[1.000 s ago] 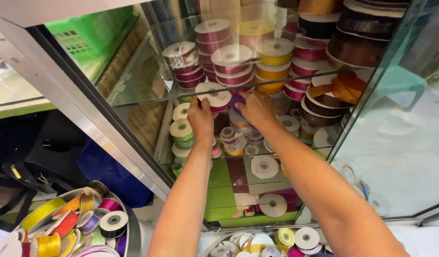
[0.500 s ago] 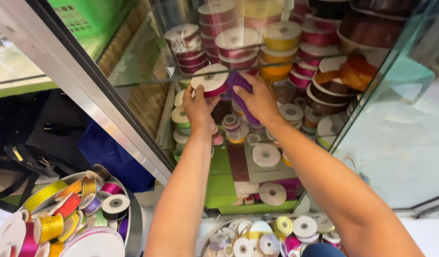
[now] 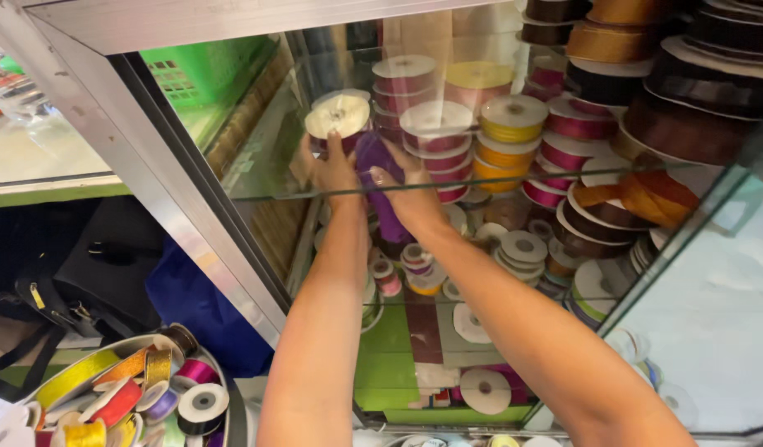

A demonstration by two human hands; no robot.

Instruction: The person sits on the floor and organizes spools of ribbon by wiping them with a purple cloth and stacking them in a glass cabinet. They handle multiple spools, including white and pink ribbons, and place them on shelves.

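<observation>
Both my arms reach up into a glass display cabinet. My left hand (image 3: 330, 168) grips a ribbon spool (image 3: 338, 117) with a cream top and a dark magenta side, held at the level of the upper glass shelf (image 3: 266, 157). My right hand (image 3: 406, 184) pinches a loose tail of purple ribbon (image 3: 380, 178) that hangs down from that spool. Right of the spool stand stacks of ribbon spools (image 3: 481, 124) in magenta, yellow and orange on the same shelf.
The cabinet's metal frame (image 3: 141, 157) slants down to the left. Lower shelves hold several small spools (image 3: 522, 248) and flat reels (image 3: 484, 389). A bowl of mixed ribbon rolls (image 3: 133, 397) sits at bottom left, a green basket (image 3: 201, 66) is behind the glass, and brown and orange spools (image 3: 655, 194) are at right.
Both hands have risen with the spool from the lower shelf to the upper glass shelf. The purple ribbon tail now hangs between them. The view has tilted upward.
</observation>
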